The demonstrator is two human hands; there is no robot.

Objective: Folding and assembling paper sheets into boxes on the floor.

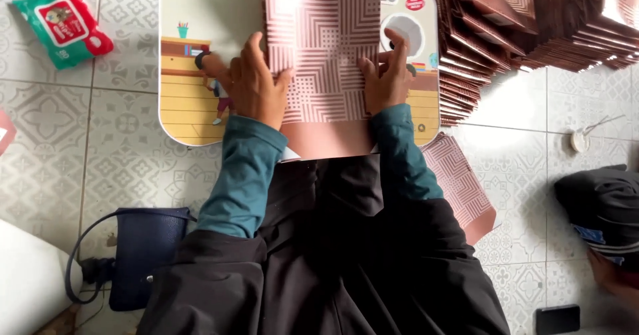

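In the head view, a patterned pink sheet (324, 49) is pressed flat on a small picture table (193, 102) under the spread fingers of the left hand (253, 82) and right hand (386, 75); nothing is clenched. Beyond the right fingers a large stack of similar sheets (526, 22) is seen; one more sheet (459, 182) lies on the floor.

A flat sheet of glossy copper-pink card (324, 49), printed with blocks of fine white stripes, lies upright along the middle of the illustrated counter (190, 115). Its plain near edge overhangs the counter's near rim. Glare whitens its far left part.
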